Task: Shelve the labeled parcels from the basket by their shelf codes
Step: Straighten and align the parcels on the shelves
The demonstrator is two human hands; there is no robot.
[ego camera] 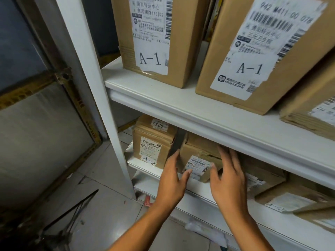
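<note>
Flanking parcel (199, 160), hands (199, 180) open-fingered

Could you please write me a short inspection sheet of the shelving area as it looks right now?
Surface: white upper shelf and white lower shelf, both loaded.
Job's things: two tall boxes marked A-1 stand above; below, a box marked A-2 and a small labelled box between the hands.
Clutter: white wrapper on the floor.
Grippers: left hand and right hand flank the small box, fingers straight.
Cables: nothing seen.
Surroundings: tiled floor, dark wire frame lower left; basket not in view.
</note>
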